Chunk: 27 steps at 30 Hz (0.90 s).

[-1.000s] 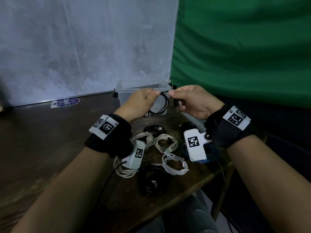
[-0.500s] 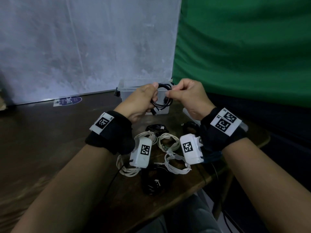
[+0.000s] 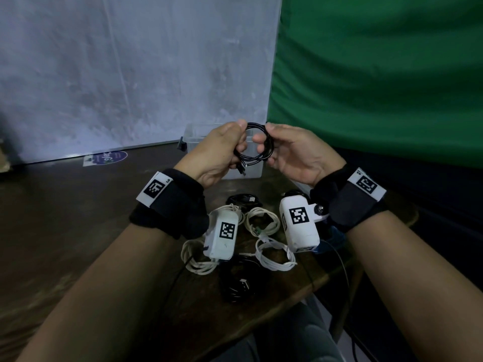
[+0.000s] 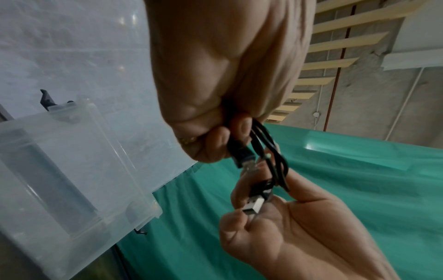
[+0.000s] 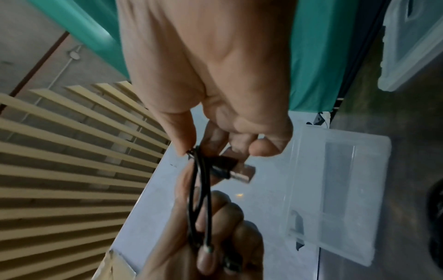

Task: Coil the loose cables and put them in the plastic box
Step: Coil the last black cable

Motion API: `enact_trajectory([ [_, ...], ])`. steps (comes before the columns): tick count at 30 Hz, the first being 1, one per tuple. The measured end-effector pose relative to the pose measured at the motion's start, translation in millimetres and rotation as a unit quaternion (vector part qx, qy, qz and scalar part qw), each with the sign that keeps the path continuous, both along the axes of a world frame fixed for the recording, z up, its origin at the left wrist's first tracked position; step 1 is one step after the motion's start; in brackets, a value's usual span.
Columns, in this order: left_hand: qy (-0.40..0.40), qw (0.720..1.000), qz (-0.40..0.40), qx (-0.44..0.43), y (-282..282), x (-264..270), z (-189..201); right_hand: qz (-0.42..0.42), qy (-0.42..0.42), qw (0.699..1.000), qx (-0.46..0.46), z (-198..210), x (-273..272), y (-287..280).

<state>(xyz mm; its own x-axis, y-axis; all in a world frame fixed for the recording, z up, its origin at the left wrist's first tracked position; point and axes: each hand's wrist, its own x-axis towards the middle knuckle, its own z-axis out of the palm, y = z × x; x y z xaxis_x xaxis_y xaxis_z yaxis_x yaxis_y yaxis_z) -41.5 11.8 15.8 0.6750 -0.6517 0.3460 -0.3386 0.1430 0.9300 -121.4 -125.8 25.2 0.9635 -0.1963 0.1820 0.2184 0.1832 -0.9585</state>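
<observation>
A thin black USB cable (image 3: 257,143), wound into a small coil, hangs in the air in front of the clear plastic box (image 3: 192,135). My left hand (image 3: 239,138) grips the coil's left side, one plug (image 4: 242,157) sticking out below its fingers. My right hand (image 3: 265,142) pinches the right side between thumb and fingers. The other USB plug (image 4: 253,204) lies over the right palm. In the right wrist view the cable (image 5: 199,189) runs between both hands, with the box (image 5: 335,189) open beside them.
On the dark wooden table (image 3: 78,218) below my wrists lie white coiled cables (image 3: 274,257) (image 3: 261,222) (image 3: 198,261) and black ones (image 3: 243,198) (image 3: 237,283). Something blue (image 3: 337,235) sits under the right wrist. The table's right edge is close; a green cloth (image 3: 379,87) hangs behind.
Both hands rose and came together. The cable, stretched between them a second ago, is now gathered into a small coil held from both sides.
</observation>
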Motion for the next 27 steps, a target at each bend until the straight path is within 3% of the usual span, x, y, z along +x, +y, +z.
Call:
enact_trajectory([
  [5,-0.025,0.999,0.028,0.029,1.4,-1.6,-1.1,-0.039,0.012,0.988,-0.146,0.7,3.6,-0.4],
  [10,-0.035,0.998,0.042,0.044,2.2,2.0,-3.8,-0.084,0.019,0.983,-0.160,3.3,0.8,-9.0],
  [16,-0.057,0.994,0.087,0.016,11.2,9.1,3.5,-0.065,0.021,0.972,-0.226,-0.9,-4.5,-12.1],
  [22,-0.071,0.992,0.105,-0.003,16.1,12.2,4.0,-0.075,0.013,0.972,-0.222,3.2,-2.4,-12.4],
  [27,-0.068,0.990,0.113,0.045,18.5,16.5,0.7,-0.083,-0.032,0.991,-0.097,7.5,-1.7,-12.5],
])
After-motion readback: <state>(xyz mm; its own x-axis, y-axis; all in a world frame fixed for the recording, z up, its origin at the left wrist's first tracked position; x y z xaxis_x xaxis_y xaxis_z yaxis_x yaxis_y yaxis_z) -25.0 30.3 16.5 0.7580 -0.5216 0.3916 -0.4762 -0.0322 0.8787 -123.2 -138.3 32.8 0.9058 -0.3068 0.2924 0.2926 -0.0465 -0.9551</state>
